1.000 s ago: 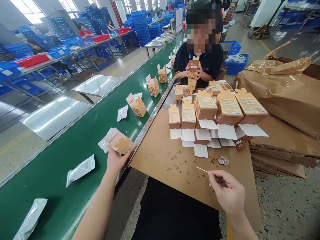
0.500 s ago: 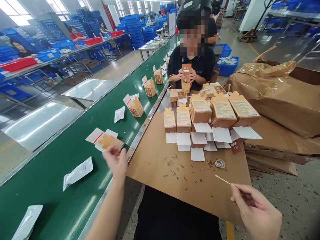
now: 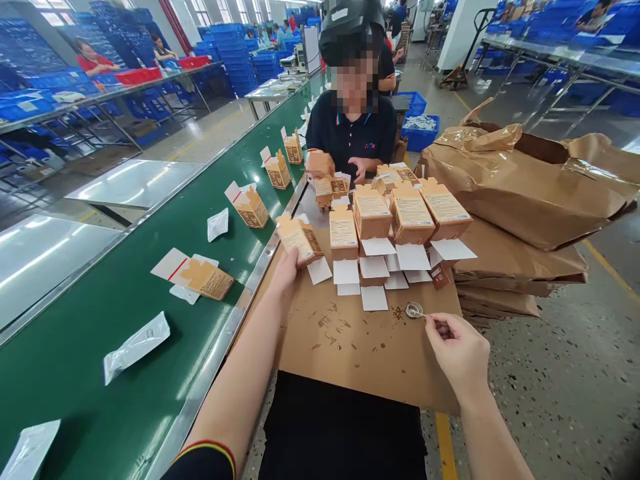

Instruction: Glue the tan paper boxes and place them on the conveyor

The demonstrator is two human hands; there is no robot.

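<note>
Head view, mid-frame: left hand [image 3: 286,272] grasps a printed carton [image 3: 299,240], likely light, crushable, best held by its walls; right hand [image 3: 457,343] pinches a slender stick [image 3: 423,315].

Left hand [image 3: 286,270]: box [image 3: 295,239], thin paperboard, matt print. Right hand [image 3: 459,350]: slim stick [image 3: 423,316], wood or paper, can't tell; at its tip, clear shiny dish [image 3: 414,310], glass or plastic unclear. Below both hands: cardboard sheet [image 3: 310,333], matt, smooth. Left of left hand: green belt [image 3: 195,350], smooth, semi-gloss; pouches [image 3: 137,347], glossy, crinkled, plastic-looking; rail [image 3: 227,333], polished metal. Between forearms: black cloth [image 3: 345,427], matt. Beyond right hand: brown wrapping [image 3: 500,193], creased, shiny.
</note>
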